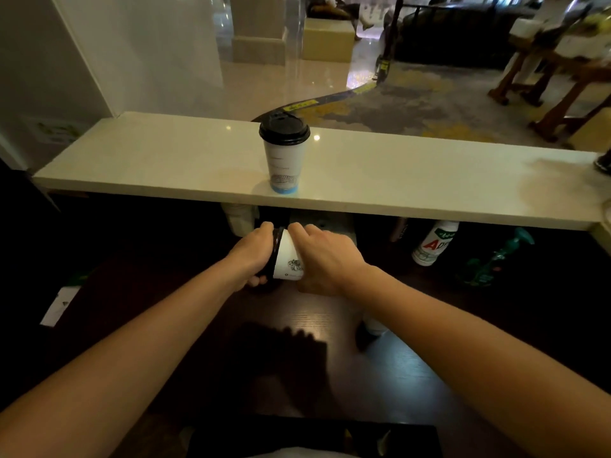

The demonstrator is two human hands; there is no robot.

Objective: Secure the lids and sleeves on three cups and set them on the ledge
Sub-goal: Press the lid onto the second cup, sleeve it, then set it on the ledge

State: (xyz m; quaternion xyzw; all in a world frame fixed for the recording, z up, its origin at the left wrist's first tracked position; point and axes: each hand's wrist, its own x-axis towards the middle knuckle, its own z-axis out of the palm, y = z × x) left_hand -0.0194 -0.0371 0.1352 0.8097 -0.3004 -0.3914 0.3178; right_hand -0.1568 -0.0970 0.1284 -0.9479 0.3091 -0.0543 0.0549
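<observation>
You hold a cup (288,259) between both hands above the dark worktop (413,365), just below the front edge of the ledge (429,180). The cup is tipped on its side, so its long axis runs roughly from nine o'clock to three o'clock, with the black lid (275,251) end pointing to nine. Your left hand (254,251) has its fingers wrapped around the lid and rim, closed on it; your right hand (325,259) has its fingers curled over the white body at the base end, also closed on the cup. Both hands touch it, so neither is nearer; the lid lies on the left hand's side, which suggests that hand does the pressing while the right braces. Whether the lid is fully seated, or whether a sleeve is on this cup, you cannot tell from here. At twelve o'clock from your hands, one finished-looking cup (284,160) stands upright on the ledge with its black lid on. It seems one cup is placed and this is the second. What either cup holds is hidden. A white bottle (433,242) and a green bottle (496,259) lie at two o'clock under the ledge.
</observation>
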